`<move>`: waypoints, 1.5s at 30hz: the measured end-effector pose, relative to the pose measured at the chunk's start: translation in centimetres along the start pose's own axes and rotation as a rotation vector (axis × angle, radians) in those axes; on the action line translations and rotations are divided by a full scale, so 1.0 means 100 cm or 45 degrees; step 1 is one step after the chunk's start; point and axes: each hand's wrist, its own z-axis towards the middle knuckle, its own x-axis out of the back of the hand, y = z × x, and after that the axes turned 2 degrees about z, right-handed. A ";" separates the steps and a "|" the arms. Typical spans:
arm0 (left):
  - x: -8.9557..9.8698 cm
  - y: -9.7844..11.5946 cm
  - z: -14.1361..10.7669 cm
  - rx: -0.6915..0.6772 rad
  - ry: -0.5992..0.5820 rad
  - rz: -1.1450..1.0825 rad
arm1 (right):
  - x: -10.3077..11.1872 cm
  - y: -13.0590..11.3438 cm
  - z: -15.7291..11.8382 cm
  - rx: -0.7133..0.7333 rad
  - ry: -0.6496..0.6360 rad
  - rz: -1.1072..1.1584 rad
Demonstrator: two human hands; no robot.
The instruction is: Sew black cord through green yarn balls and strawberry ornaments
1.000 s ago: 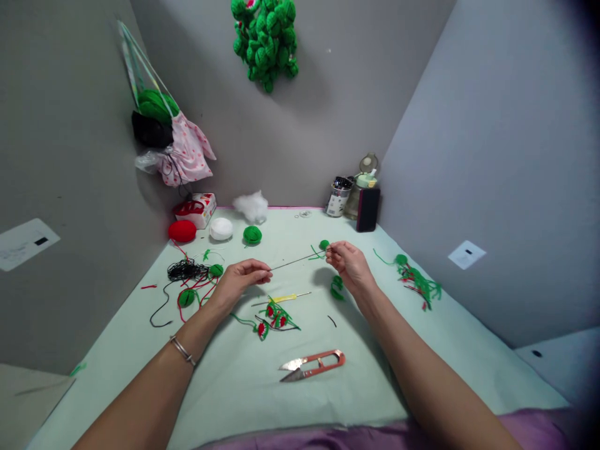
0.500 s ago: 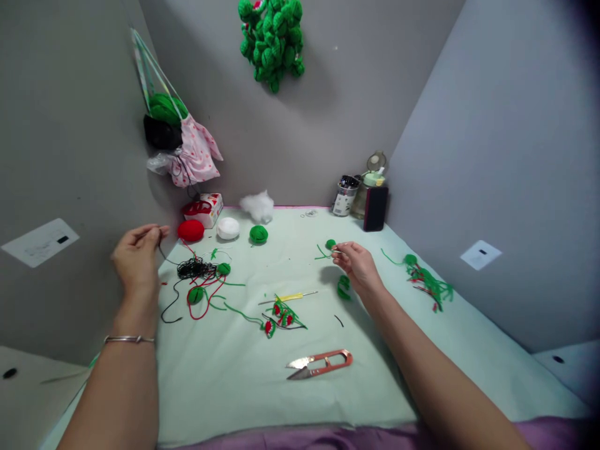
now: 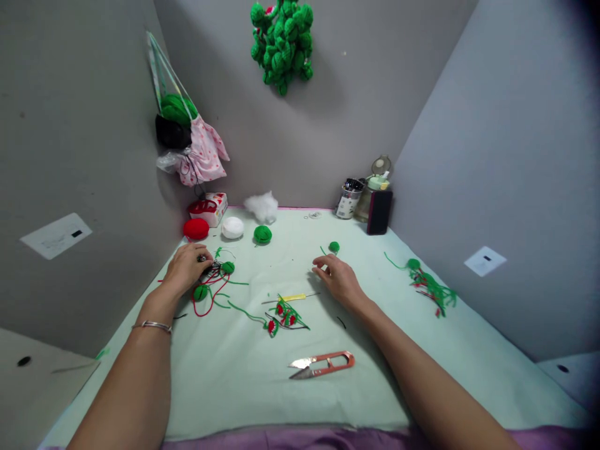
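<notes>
My left hand [image 3: 186, 267] is closed on part of the tangled black yarn [image 3: 214, 270] at the left of the table. Beside it lie two green crocheted balls, the upper [image 3: 227, 268] and the lower [image 3: 200, 293], with a loop of red yarn [image 3: 210, 306]. Over the table right of centre, my right hand [image 3: 338, 279] has its fingers curled together in a loose pinch; what they hold is too small to make out. Just behind it sits a small green ball [image 3: 334, 247]. A yellow-handled crochet hook [image 3: 293, 297] lies between my hands, above small red-and-green crocheted pieces [image 3: 285, 317].
Orange-handled thread snips [image 3: 328, 364] lie near the front. Red [image 3: 195, 229], white [image 3: 232, 228] and green yarn balls [image 3: 262, 235] stand at the back, near white stuffing [image 3: 262, 207]. A dark phone [image 3: 379, 212] leans at back right. Green tufts [image 3: 434, 287] lie at the right.
My left hand has moved right and down onto the black yarn, whose strand it held raised before. My right hand has shifted left and lower, away from the small green ball. The view has shifted slightly.
</notes>
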 end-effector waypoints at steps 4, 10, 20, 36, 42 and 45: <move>0.004 0.009 0.000 0.049 0.001 -0.027 | -0.002 -0.018 0.000 -0.012 -0.085 -0.048; 0.016 0.037 -0.006 0.208 -0.096 -0.307 | -0.010 -0.083 0.000 0.141 -0.553 0.058; 0.017 0.045 -0.007 0.258 -0.176 -0.620 | -0.102 -0.139 0.073 0.104 -0.574 0.225; 0.004 0.047 -0.012 -0.069 -0.130 -0.339 | -0.103 -0.124 0.084 -0.178 -0.413 0.888; -0.022 0.041 -0.012 -0.290 -0.307 -0.028 | -0.069 -0.130 0.072 -0.210 -0.538 1.300; -0.019 0.022 -0.005 -0.261 -0.208 0.105 | -0.027 -0.123 0.069 -0.242 -0.565 1.575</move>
